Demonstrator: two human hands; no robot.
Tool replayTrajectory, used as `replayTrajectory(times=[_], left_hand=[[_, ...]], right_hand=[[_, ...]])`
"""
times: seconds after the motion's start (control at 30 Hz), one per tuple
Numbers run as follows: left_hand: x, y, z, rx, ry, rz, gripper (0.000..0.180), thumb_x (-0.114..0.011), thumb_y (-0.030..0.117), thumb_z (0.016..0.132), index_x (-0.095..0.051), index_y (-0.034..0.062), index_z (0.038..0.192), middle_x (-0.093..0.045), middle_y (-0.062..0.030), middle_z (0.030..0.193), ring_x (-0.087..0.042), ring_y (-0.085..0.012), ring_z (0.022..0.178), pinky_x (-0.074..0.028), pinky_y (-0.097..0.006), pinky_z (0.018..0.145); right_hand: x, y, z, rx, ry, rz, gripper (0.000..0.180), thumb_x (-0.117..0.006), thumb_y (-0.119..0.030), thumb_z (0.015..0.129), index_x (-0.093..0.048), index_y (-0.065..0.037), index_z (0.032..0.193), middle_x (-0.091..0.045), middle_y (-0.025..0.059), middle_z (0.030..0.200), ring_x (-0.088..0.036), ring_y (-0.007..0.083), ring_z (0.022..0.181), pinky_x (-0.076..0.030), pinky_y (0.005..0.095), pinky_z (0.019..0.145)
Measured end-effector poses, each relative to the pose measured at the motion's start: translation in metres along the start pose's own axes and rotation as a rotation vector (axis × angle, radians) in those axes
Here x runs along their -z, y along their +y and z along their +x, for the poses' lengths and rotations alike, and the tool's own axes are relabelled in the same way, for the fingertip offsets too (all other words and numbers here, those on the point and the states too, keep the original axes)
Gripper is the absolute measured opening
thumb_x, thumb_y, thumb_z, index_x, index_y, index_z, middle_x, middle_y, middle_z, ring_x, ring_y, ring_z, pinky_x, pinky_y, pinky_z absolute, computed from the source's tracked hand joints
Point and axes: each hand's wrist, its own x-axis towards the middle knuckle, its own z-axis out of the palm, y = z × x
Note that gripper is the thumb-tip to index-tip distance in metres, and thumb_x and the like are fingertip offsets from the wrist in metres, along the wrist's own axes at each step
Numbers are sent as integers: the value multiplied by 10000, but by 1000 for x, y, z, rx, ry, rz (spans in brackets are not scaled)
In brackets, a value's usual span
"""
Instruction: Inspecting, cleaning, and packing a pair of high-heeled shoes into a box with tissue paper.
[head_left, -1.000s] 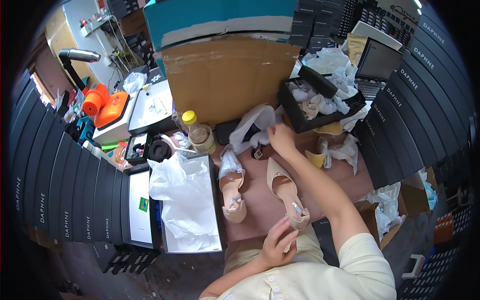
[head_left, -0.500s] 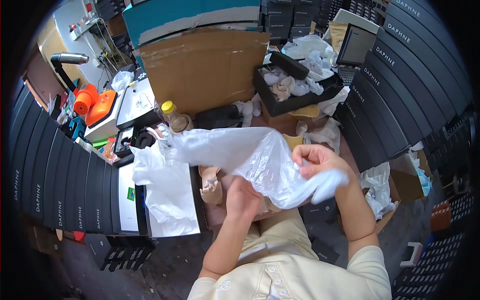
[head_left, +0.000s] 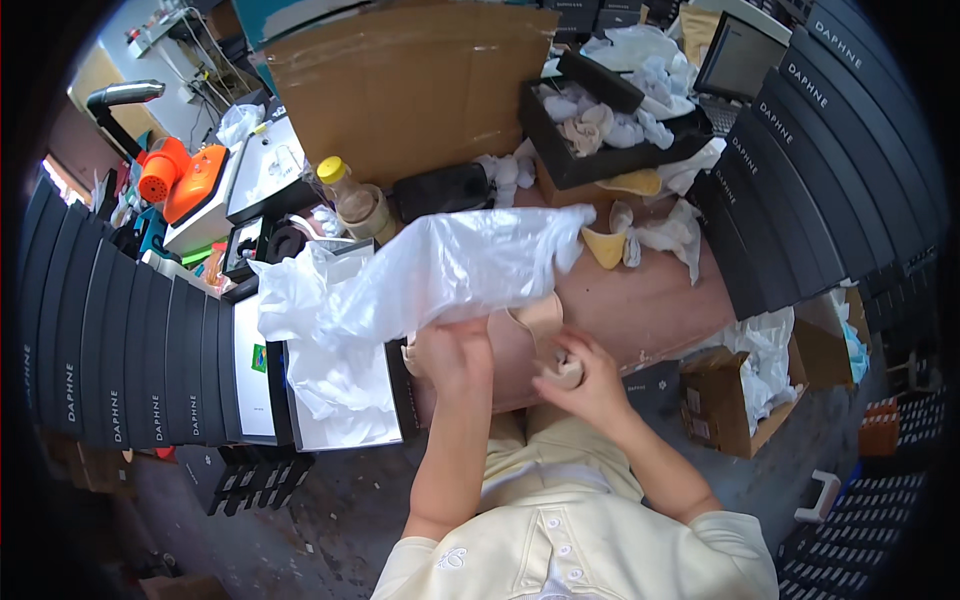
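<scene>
Blk shoebox stack (head_left: 150,360), lids on, L of tabletop; open shoebox (head_left: 404,400) w/ white tissue (head_left: 325,385), at tabletop's near L corner; bottle (head_left: 352,195), yellow cap, twd far edge; 2nd beige shoe (head_left: 410,358), mostly hid. by L hand, nr. near edge; clear plastic film (head_left: 460,262), 1 pc., above tabletop, lying over L hand's fingertips, L end over the tissue; L hand (head_left: 458,350), fingers hid. under film, cannot tell if gripping; beige shoe (head_left: 540,318), 1, nr. mid near edge, far end under film; R hand (head_left: 588,385), blurred, fingers closed round shoe's near end; yellow pad (head_left: 608,248), R of film. Handling (est.): film v. light, limp, slippery, best pinched at a corner; shoe light, semi-stiff, upper prob. scuffs/dents, best held by sole edges at near end.
</scene>
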Motion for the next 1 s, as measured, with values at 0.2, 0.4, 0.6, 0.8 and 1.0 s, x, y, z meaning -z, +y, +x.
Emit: replayTrajectory(times=[0.2,0.4,0.6,0.8,1.0], left_hand=[[-6,-20,17,21,7,-88,337,-388,199,931,-457,31,1215,-523,-119,1202,-524,-274,1073,-468,-435,872],[12,-56,26,112,9,77,352,-308,177,955,-393,17,1257,-461,-144,1258,-472,-305,1147,-434,-487,930],[40,-58,10,186,-102,259,388,-241,186,967,-316,-10,1294,-406,-160,1303,-448,-326,1172,-433,-513,926],[62,-57,1,287,-136,268,410,-280,178,927,-416,-47,1242,-494,-190,1224,-506,-331,1113,-421,-469,954],[55,-55,-28,212,-40,281,386,-293,181,942,-426,-61,1212,-509,-188,1200,-525,-317,1088,-443,-453,932]], right_hand=[[116,10,-6,-322,-193,697,318,-745,-128,592,-633,50,830,-651,158,910,-620,194,844,-496,298,755],[180,-22,-44,-388,-208,726,382,-716,-223,481,-635,50,735,-649,208,837,-638,260,808,-496,299,727],[181,-32,-51,-393,-274,640,366,-716,-227,480,-626,39,715,-642,170,778,-640,257,825,-487,299,712],[181,-31,-45,-383,-246,666,387,-704,-269,489,-617,31,718,-637,173,772,-633,247,806,-477,294,724],[173,-28,-36,-403,-229,648,393,-706,-283,497,-615,19,732,-636,177,789,-629,238,815,-479,303,743]])
